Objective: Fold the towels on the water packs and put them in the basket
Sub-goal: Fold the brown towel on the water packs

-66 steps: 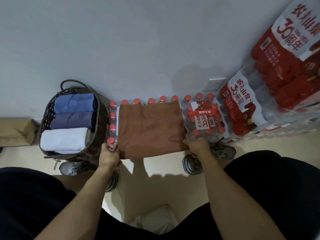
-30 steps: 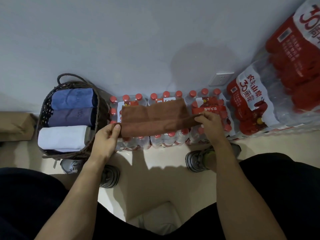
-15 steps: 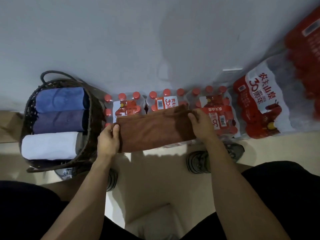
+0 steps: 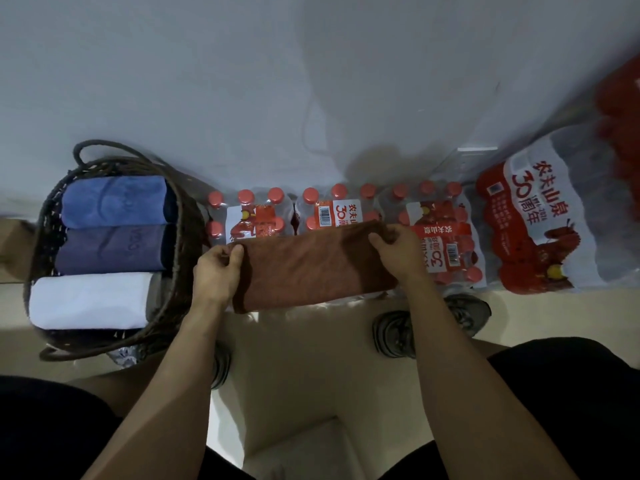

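towel: brown towel [image 4: 311,268], folded to a long band, lies across the water packs [image 4: 346,216], near edge overhanging toward the person
left grip: left hand [image 4: 216,271] pinches the band's left end, thumb and fingers curled on the edge
right grip: right hand [image 4: 398,252] pinches the right end's far corner, fingers curled over cloth
why held so: both ends gripped at once, likely to keep the band taut and edges lined up for the next fold
surface: packs serve as the tabletop; red caps show just beyond both grips
basket: wicker basket [image 4: 180,216] just left of the left grip, close for a short drop-in
in basket: blue towel [image 4: 114,200], purple towel [image 4: 110,249], white towel [image 4: 90,299], rolled side by side
progress: judged late; brown one needs another fold or roll, then basket
risk: overhanging edge may slip off packs
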{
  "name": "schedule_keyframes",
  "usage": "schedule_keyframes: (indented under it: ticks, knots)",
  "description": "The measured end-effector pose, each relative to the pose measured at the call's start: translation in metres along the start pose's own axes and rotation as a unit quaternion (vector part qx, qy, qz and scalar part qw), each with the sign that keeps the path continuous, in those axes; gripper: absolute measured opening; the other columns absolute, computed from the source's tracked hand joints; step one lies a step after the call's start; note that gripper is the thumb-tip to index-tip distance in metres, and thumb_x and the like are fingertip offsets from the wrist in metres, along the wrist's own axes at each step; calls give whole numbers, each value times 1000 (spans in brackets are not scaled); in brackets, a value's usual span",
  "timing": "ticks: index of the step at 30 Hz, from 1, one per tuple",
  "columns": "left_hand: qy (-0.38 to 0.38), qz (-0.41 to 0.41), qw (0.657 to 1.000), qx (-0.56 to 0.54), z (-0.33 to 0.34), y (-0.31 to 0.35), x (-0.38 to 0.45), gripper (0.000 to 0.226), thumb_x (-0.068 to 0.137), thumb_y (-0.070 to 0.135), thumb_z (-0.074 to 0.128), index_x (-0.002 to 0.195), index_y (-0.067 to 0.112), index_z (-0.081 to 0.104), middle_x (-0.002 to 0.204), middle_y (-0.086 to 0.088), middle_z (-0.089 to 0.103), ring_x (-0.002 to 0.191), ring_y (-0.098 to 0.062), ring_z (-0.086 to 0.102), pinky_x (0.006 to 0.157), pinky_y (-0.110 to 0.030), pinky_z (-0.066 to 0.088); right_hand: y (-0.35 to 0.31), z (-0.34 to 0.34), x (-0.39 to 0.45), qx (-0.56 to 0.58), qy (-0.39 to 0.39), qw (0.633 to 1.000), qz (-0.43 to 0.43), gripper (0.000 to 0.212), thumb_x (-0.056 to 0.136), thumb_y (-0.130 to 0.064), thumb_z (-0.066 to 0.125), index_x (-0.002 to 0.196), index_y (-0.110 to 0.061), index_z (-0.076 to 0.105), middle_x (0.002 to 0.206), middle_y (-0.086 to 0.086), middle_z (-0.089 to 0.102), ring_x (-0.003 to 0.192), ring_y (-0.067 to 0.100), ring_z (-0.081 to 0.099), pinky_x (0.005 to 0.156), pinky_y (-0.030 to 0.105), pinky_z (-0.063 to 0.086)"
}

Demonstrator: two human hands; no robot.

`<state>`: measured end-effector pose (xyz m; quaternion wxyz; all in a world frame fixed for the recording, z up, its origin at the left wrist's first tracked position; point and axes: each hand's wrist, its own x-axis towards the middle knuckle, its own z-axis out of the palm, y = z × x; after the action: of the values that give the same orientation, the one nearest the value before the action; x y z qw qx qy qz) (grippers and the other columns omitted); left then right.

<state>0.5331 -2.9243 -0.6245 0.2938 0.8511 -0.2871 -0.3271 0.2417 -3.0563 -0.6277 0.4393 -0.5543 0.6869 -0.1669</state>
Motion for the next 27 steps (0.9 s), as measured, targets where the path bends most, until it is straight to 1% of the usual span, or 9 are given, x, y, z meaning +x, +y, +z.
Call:
schedule_keyframes:
  ticks: [3, 6, 9, 12, 17, 20, 23, 25, 27]
  knots:
    - [-43, -28, 997, 63, -5, 1, 0, 21, 94, 29, 61, 106, 12, 63, 98, -8, 67, 96, -27, 63, 92, -40, 51, 4, -3, -6, -32, 2, 999, 6, 22, 91, -28, 66, 106, -11, 64, 97, 2, 67, 92, 21, 62, 78, 30, 47]
    - [-81, -52, 989, 112, -11, 1, -2, 26, 95, 23, 58, 117, 11, 59, 95, -6, 63, 102, -31, 62, 93, -38, 48, 9, -5, -18, -41, 5, 999, 6, 24, 93, -26, 63, 112, -12, 60, 106, 6, 67, 94, 19, 59, 78, 28, 42]
    - [-46, -36, 989, 132, -9, 3, -9, 27, 93, 24, 62, 114, 8, 57, 100, -13, 66, 100, -35, 63, 86, -37, 48, 10, -3, -28, -38, 31, 999, 6, 32, 92, -27, 65, 117, -10, 58, 112, 7, 65, 97, 17, 57, 80, 26, 40]
    - [14, -9, 987, 159, -1, 5, -21, 40, 87, 26, 69, 115, 4, 51, 116, -20, 58, 105, -39, 58, 86, -43, 47, 9, -1, -30, -101, 38, 994, 14, 37, 90, -34, 67, 111, -4, 62, 108, 11, 65, 99, 25, 61, 78, 28, 43]
    - [0, -12, 990, 141, 3, 6, -19, 45, 84, 23, 74, 120, 5, 53, 119, -19, 58, 109, -36, 57, 93, -43, 48, 7, 2, -30, -130, 42, 990, 27, 36, 90, -37, 67, 100, -2, 65, 99, 14, 66, 96, 31, 61, 79, 35, 49]
    - [-37, -34, 990, 133, 0, 10, -12, 40, 81, 21, 78, 115, 7, 61, 109, -15, 68, 103, -32, 63, 88, -35, 51, 3, 5, -31, -112, 54, 992, 23, 27, 85, -32, 72, 91, -9, 60, 91, 7, 63, 89, 24, 59, 71, 31, 42]
    - [-78, -36, 989, 120, -5, 9, -7, 25, 78, 20, 79, 97, 11, 66, 93, -10, 70, 88, -27, 65, 77, -30, 50, 1, 4, -31, -75, 70, 995, 2, 24, 82, -30, 76, 85, -15, 56, 82, -3, 60, 78, 15, 56, 60, 23, 36]
    - [-94, -48, 994, 27, -10, 6, -5, 18, 80, 14, 78, 87, 11, 61, 89, -11, 70, 87, -26, 66, 82, -37, 54, 1, 0, -29, -43, 42, 998, -4, 23, 82, -31, 76, 87, -19, 57, 80, -10, 59, 75, 7, 54, 59, 18, 36]
    - [-90, -52, 992, -64, -12, 4, -5, 23, 83, 11, 75, 78, 10, 53, 89, -17, 69, 85, -26, 65, 87, -46, 55, 1, -4, -27, 27, -40, 999, 6, 16, 86, -32, 73, 94, -26, 61, 85, -16, 62, 80, 3, 58, 60, 17, 41]
